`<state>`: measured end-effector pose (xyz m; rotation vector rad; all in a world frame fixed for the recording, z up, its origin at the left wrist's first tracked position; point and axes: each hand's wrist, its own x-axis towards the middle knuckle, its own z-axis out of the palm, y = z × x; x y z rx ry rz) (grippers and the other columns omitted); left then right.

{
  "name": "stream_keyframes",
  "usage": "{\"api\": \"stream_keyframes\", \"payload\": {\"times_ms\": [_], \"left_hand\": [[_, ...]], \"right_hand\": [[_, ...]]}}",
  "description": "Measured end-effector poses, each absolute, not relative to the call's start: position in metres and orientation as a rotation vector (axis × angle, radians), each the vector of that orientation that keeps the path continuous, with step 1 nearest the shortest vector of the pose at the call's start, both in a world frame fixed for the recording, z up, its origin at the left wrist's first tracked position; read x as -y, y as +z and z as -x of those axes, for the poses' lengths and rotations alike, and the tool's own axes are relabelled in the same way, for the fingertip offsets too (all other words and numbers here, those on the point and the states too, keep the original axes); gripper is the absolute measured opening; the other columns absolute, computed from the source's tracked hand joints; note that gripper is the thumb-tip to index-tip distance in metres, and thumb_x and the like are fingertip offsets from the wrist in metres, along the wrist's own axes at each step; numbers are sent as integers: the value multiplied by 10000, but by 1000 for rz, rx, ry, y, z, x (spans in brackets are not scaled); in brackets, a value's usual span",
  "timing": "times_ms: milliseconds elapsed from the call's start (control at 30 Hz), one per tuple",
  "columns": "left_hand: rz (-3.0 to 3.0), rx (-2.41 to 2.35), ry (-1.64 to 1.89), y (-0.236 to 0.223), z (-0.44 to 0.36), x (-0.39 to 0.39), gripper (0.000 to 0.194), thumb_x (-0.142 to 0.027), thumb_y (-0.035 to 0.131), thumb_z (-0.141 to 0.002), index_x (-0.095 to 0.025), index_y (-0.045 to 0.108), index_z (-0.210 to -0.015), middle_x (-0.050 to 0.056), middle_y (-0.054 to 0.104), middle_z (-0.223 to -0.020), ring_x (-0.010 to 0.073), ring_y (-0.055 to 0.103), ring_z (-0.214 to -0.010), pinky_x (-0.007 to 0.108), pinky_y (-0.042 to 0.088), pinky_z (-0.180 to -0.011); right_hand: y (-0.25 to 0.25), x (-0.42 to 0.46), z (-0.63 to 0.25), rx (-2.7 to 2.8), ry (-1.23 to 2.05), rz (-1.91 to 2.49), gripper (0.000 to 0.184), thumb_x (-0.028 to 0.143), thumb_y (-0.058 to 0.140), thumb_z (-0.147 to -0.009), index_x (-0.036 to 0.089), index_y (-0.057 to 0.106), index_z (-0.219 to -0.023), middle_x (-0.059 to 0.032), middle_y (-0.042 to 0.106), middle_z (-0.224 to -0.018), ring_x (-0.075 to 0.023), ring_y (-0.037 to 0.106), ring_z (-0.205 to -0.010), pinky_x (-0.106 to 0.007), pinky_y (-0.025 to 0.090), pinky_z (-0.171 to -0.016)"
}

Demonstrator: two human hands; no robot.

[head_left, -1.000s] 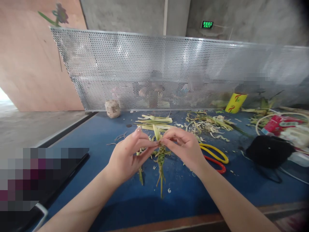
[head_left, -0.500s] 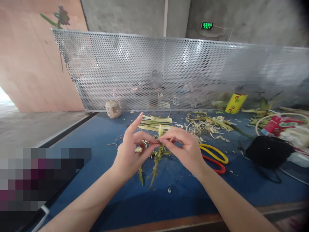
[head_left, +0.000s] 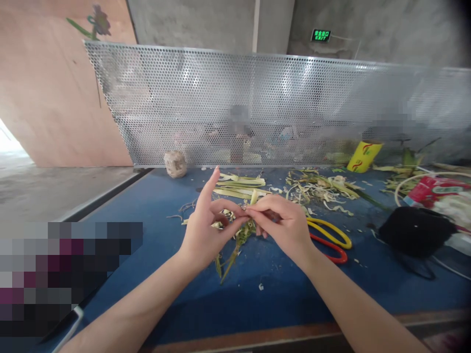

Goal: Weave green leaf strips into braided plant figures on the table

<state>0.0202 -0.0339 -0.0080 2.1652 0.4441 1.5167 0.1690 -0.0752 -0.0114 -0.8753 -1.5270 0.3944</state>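
Thumb and forefinger of my left hand (head_left: 204, 228) are pinched together, with the tip of another finger pointing up. They meet the fingertips of my right hand (head_left: 287, 225), which are closed around a short pale green plant stalk (head_left: 254, 197). Its upper end sticks up behind the right fingers, and the rest is hidden. What the left fingertips pinch is too small to make out. Below the hands lie wilted green trimmings (head_left: 231, 262) on the blue table (head_left: 176, 314). Yellow and red scissor handles (head_left: 336, 235) lie beside my right hand, their blades hidden.
Flat stalk strips (head_left: 241, 184) and a heap of peelings (head_left: 324, 189) lie behind the hands. A whitish block (head_left: 175, 163) and a yellow roll (head_left: 364, 157) stand by the perforated metal screen (head_left: 206, 93). At right are a black pouch (head_left: 415, 230) and a red packet (head_left: 434, 189).
The view has shifted slightly. The stalk leans more to the right, and its hollow lower end has gone out of sight behind my right fingers. Both hands keep their pinch.
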Motion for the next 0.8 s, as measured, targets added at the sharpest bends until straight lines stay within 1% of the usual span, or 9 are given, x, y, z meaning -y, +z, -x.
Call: {"api": "stream_keyframes", "payload": {"times_ms": [100, 167, 233, 333, 467, 633, 700, 800], "left_hand": [[-2241, -412, 1499, -11, -18, 31, 828, -113, 608, -734, -207, 97, -1380, 1, 626, -695, 142, 621, -616, 201, 510, -436], [-2269, -418, 1458, -12, -16, 30, 845, -116, 600, -741, -213, 61, -1385, 9, 630, -717, 151, 626, -638, 209, 515, -444], [-2274, -432, 1425, -12, -15, 29, 870, -112, 592, -746, -215, 15, -1389, 18, 632, -733, 158, 628, -656, 212, 520, -451], [-2279, -400, 1419, -10, -15, 29, 909, -89, 580, -747, -218, -54, -1385, 22, 632, -737, 155, 624, -661, 199, 509, -438], [-2316, -351, 1500, -6, -16, 30, 934, -51, 575, -737, -235, -77, -1380, 11, 626, -719, 153, 614, -690, 179, 491, -422], [-2399, -315, 1524, -4, -15, 32, 986, -48, 596, -726, -259, -122, -1368, -4, 625, -708, 157, 611, -701, 178, 503, -436], [-2400, -313, 1533, -3, -15, 33, 990, -57, 598, -732, -262, -136, -1364, -4, 626, -714, 151, 615, -684, 169, 499, -429], [-2386, -306, 1533, -4, -15, 32, 981, -71, 598, -739, -257, -135, -1363, -1, 629, -719, 147, 620, -676, 161, 497, -434]], "right_hand": [[-13, 75, -169, 1476, 593, 900, 61, 226, 575, -768, 201, 625, -745, 52, 542, -480, -85, 535, -368, -199, 440, -329], [-13, 75, -169, 1464, 662, 917, 67, 234, 568, -773, 198, 615, -740, 64, 520, -428, -91, 530, -354, -206, 450, -337], [-12, 75, -170, 1470, 662, 918, 68, 231, 565, -774, 197, 602, -728, 67, 515, -426, -87, 525, -350, -206, 447, -345], [-10, 75, -171, 1497, 570, 921, 66, 212, 566, -769, 191, 587, -711, 68, 500, -447, -73, 508, -351, -201, 426, -357], [-8, 76, -171, 1523, 414, 950, 53, 202, 576, -754, 187, 572, -703, 63, 499, -502, -58, 489, -361, -206, 398, -375], [-9, 76, -171, 1554, 478, 973, 74, 211, 549, -771, 199, 506, -713, 81, 461, -471, -59, 463, -351, -208, 376, -377], [-9, 75, -171, 1571, 462, 953, 63, 202, 534, -779, 203, 503, -724, 65, 489, -526, -67, 493, -415, -214, 403, -424], [-7, 73, -171, 1584, 427, 902, 54, 188, 526, -775, 207, 518, -724, 14, 540, -718, -101, 549, -644, -236, 450, -565]]}}
